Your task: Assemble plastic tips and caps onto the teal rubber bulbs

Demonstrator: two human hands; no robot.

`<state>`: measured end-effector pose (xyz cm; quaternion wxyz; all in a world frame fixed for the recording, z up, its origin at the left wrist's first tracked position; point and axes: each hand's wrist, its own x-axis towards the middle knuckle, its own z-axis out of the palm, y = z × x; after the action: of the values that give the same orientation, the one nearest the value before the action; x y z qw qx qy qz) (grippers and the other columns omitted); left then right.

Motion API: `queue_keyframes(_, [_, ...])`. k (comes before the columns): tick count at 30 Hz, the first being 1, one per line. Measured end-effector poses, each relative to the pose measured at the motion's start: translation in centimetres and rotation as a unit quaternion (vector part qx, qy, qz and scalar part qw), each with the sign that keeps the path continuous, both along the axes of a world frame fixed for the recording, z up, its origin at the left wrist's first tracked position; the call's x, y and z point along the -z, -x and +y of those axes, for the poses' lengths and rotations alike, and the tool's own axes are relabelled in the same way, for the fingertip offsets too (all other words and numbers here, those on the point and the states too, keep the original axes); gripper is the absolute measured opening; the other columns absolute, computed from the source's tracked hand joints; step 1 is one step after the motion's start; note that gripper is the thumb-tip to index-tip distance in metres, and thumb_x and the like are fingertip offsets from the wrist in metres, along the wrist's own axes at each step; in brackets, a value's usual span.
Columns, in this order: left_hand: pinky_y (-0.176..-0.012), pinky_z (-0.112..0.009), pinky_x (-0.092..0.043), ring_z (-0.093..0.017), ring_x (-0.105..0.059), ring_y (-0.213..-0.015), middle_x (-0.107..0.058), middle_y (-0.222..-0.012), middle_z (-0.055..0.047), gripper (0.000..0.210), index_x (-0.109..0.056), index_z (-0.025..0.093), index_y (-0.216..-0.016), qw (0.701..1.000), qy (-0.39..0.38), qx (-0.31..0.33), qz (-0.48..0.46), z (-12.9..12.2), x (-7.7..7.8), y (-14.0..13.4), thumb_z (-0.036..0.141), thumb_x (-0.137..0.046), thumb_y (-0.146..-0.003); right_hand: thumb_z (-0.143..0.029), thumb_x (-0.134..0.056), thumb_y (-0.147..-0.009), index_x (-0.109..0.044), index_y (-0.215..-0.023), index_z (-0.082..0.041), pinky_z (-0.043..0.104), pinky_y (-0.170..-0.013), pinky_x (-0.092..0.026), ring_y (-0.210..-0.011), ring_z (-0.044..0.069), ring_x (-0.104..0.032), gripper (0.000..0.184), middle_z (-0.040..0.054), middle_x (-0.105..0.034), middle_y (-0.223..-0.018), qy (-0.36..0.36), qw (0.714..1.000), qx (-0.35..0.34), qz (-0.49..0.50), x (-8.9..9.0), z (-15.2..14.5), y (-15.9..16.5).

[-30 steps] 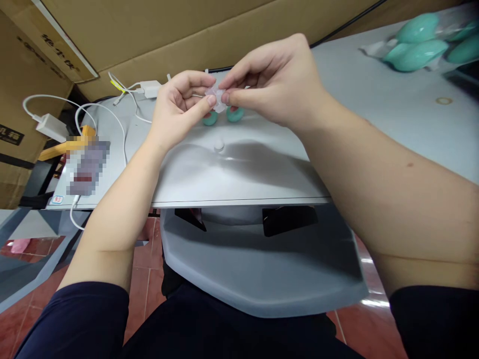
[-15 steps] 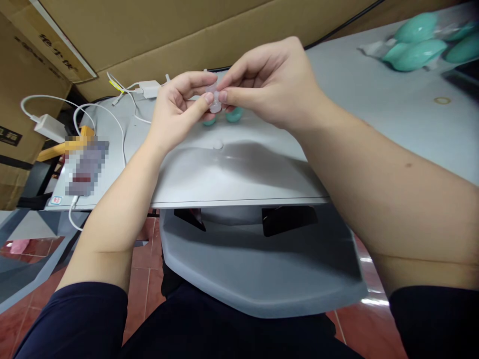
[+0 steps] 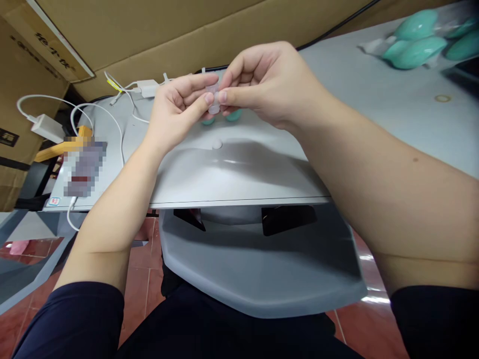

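Note:
Between both hands is a small translucent plastic piece point(image 3: 213, 105), spool-like in outline, held above the table. My left hand point(image 3: 174, 107) pinches it between thumb and fingers from the left. From the right, my right hand point(image 3: 275, 85) grips its side with thumb and forefinger; the fingertips hide part of it. Just below and behind the fingers, two teal rounded things point(image 3: 233, 115) show partly, the rest covered by my hands. Nearer to me, a small white disc point(image 3: 217, 144) lies on the table.
Several teal egg-shaped things point(image 3: 419, 52) in clear plastic lie at the far right, near a tan ring point(image 3: 442, 98). White chargers point(image 3: 48, 128) with cables and a blurred phone point(image 3: 87, 167) are at left. A grey bin point(image 3: 262, 279) stands under the table edge; cardboard point(image 3: 168, 35) backs the table.
My hands keep their pinch on the plastic piece, which appears slightly more upright. My right hand has lowered a little. The whole view has shifted slightly.

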<state>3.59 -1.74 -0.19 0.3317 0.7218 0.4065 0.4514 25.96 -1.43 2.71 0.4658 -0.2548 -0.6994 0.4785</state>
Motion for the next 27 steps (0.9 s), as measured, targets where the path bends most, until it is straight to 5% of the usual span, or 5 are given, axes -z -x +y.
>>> queue_keyframes(9, [-0.106, -0.057, -0.07, -0.031, -0.081, -0.115, -0.087, -0.116, -0.003, 0.093, -0.073, 0.033, -0.141, 1.0, 0.0, -0.002, 0.027, 0.4, 0.2, 0.4, 0.107, -0.069, -0.083, -0.04, -0.105, -0.077, -0.079, -0.079, -0.034, 0.044, -0.084, -0.069, -0.085, 0.029, -0.082, 0.027, 0.002, -0.084, -0.087, 0.012, 1.0, -0.009, 0.01, 0.0, -0.1, -0.1])
queue_keyframes(12, [-0.105, -0.055, -0.071, -0.03, -0.081, -0.112, -0.088, -0.118, -0.002, 0.091, -0.076, 0.037, -0.135, 1.0, 0.019, 0.002, -0.005, 0.6, 0.2, 0.5, 0.104, -0.082, -0.074, -0.035, -0.105, -0.078, -0.082, -0.081, -0.034, 0.041, -0.083, -0.069, -0.083, 0.027, -0.082, 0.023, 0.0017, -0.084, -0.087, 0.001, 1.0, -0.014, 0.015, 0.1, 0.3, -0.2])
queue_keyframes(16, [-0.094, -0.053, -0.074, -0.03, -0.083, -0.1, -0.088, -0.107, 0.0, 0.067, -0.083, 0.036, -0.121, 0.993, 0.038, 0.04, -0.101, 0.4, 0.0, 0.0, 0.078, -0.102, -0.072, -0.046, -0.111, -0.079, -0.08, -0.085, -0.033, 0.044, -0.074, -0.07, -0.079, 0.028, -0.078, 0.034, 0.0009, -0.082, -0.085, -0.048, 0.998, -0.032, 0.039, 1.7, 2.5, 0.1])
queue_keyframes(20, [-0.081, -0.04, -0.073, -0.023, -0.086, -0.088, -0.089, -0.101, -0.002, 0.039, -0.089, 0.027, -0.114, 0.982, 0.037, 0.079, -0.165, -0.5, -0.5, -0.6, 0.041, -0.103, -0.081, -0.043, -0.112, -0.08, -0.083, -0.089, -0.032, 0.041, -0.062, -0.065, -0.071, 0.024, -0.074, 0.033, 0.0012, -0.081, -0.085, -0.081, 0.99, -0.087, 0.069, 3.4, 4.4, 0.5])
queue_keyframes(27, [-0.083, -0.038, -0.072, -0.019, -0.081, -0.081, -0.084, -0.093, 0.001, 0.026, -0.088, 0.026, -0.114, 0.983, 0.044, 0.071, -0.162, -0.5, -0.5, -0.5, 0.029, -0.091, -0.088, -0.039, -0.11, -0.08, -0.086, -0.094, -0.035, 0.039, -0.059, -0.062, -0.068, 0.023, -0.072, 0.028, -0.0008, -0.081, -0.085, -0.118, 0.989, -0.059, 0.067, 3.1, 4.3, 0.2])
